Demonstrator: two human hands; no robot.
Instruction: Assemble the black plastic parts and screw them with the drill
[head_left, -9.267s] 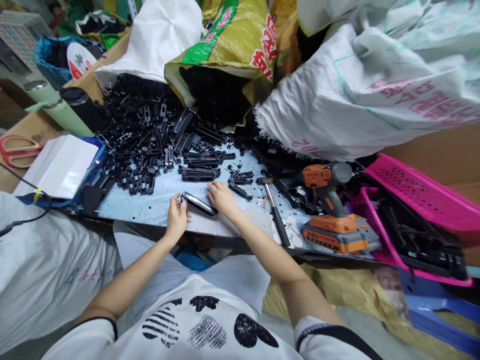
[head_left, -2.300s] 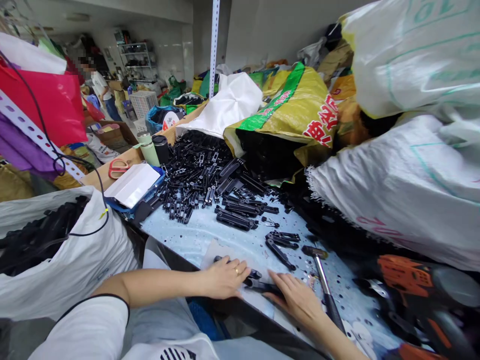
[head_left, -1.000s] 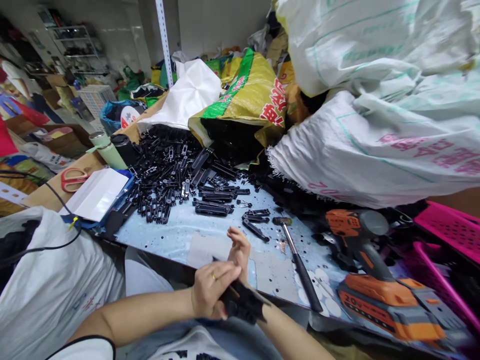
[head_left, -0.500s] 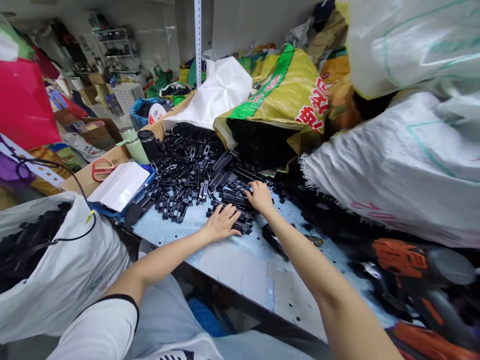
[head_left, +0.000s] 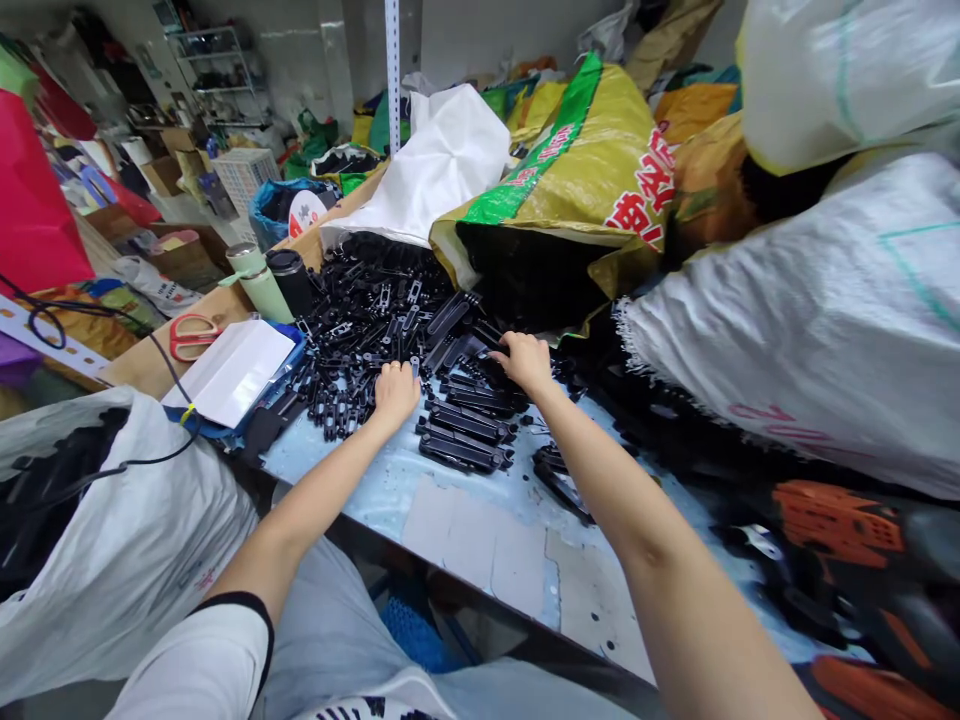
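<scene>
My left hand is closed at the near edge of a pile of small black plastic parts. One small black part shows at its fingertips; the rest of the grip is hidden. Farther right, my right hand has its fingers bent and closed at the end of a long black plastic part, beside the open mouth of a yellow-green woven sack. Between my hands and nearer to me, several long black assemblies lie side by side in a row on the blue tabletop.
Scissors with red handles and a white box lid lie left, near a green bottle and a black cup. An orange power drill lies right. White sacks crowd the right side.
My left hand has moved from the row of long assemblies left and away from me to the small-parts pile, its fingers closing. My right hand has shifted slightly toward the sack mouth.
</scene>
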